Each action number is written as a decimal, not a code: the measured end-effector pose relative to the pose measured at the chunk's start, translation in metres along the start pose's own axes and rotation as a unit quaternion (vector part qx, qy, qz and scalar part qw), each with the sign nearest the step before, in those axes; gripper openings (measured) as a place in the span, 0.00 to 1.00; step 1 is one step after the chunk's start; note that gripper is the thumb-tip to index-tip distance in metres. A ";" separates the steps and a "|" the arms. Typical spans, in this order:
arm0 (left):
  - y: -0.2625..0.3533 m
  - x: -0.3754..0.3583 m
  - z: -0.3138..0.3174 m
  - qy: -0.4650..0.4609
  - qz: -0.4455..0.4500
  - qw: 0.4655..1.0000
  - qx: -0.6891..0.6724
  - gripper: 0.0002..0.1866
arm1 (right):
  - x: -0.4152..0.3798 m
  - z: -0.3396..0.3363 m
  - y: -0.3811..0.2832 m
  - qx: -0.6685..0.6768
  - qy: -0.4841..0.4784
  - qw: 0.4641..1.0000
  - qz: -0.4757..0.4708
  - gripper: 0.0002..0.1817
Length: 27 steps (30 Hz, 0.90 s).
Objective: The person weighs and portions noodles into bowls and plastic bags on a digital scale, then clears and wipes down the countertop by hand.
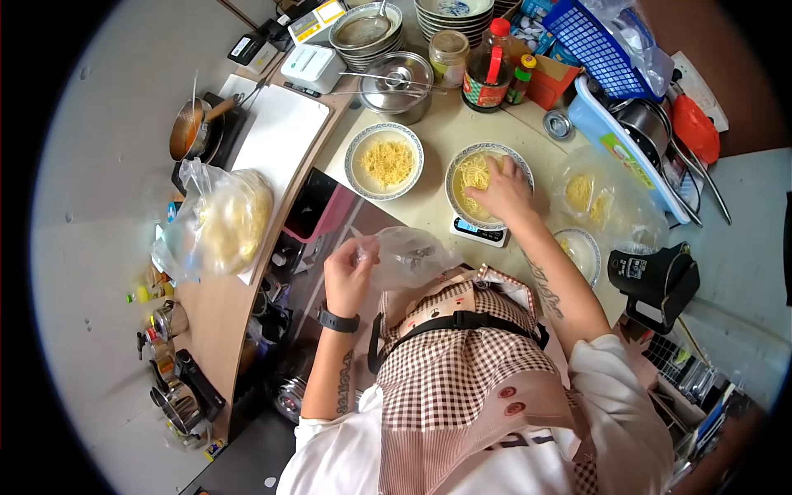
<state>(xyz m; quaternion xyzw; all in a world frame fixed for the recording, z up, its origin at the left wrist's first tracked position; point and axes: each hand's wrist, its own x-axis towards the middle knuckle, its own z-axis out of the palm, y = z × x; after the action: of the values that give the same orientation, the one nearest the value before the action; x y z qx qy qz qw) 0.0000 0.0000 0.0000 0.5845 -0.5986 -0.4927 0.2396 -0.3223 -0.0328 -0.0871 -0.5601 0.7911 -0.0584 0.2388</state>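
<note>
My left hand [347, 268] is closed on the gathered edge of a clear plastic bag [408, 254], which hangs in front of my apron. My right hand [502, 191] reaches into a patterned bowl [451, 188], its thumb and fingers curled about the yellow noodles [473, 174]; the fingertips are partly hidden. Under that bowl sits a small digital scale [480, 234], its display lit. To the left, a second bowl [353, 175] holds more noodles [388, 162]. Beyond my right forearm lie another clear bag [639, 202] with noodles in it and a partly covered bowl [591, 250].
A lidded pot [396, 82], a jar [449, 59], a red-capped bottle [487, 78] and stacked bowls [454, 12] line the back. At right stand a blue bin [631, 157] and a black jug [654, 285]. A full plastic bag [227, 219] rests on the left counter.
</note>
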 end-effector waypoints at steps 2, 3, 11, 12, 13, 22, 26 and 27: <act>0.005 -0.002 -0.002 0.017 0.015 0.997 -0.078 0.16 | 0.010 0.012 -0.015 -0.033 0.009 0.999 0.016 0.45; 0.008 -0.029 0.011 0.005 -0.021 0.993 -0.112 0.16 | -0.020 0.019 0.004 -0.058 -0.035 0.997 0.032 0.43; 0.013 -0.014 0.012 0.040 0.032 0.984 -0.170 0.16 | 0.029 0.036 0.026 0.071 -0.034 0.996 -0.045 0.30; 0.014 -0.014 0.013 0.037 0.032 0.985 -0.165 0.15 | 0.029 0.023 0.028 0.144 -0.070 0.987 -0.029 0.29; 0.016 -0.013 0.015 0.033 0.032 0.986 -0.160 0.14 | 0.033 0.022 0.033 0.282 -0.094 0.955 -0.009 0.27; 0.058 0.003 0.050 -0.002 0.093 0.992 -0.084 0.04 | -0.041 -0.114 0.040 0.533 -0.370 0.744 -0.158 0.37; 0.090 -0.003 0.076 -0.076 0.245 0.966 0.019 0.04 | -0.074 -0.085 -0.004 0.355 -0.426 0.812 -0.180 0.28; 0.103 -0.010 0.078 -0.128 0.272 0.952 0.056 0.05 | -0.078 -0.077 -0.015 0.380 -0.459 0.796 -0.103 0.25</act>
<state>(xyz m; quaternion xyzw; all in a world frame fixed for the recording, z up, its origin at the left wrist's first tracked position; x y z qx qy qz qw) -0.1131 0.0167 0.0609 0.3445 -0.7872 -0.4448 0.2526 -0.3233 0.0196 0.0107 -0.4636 0.4406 -0.1149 0.7601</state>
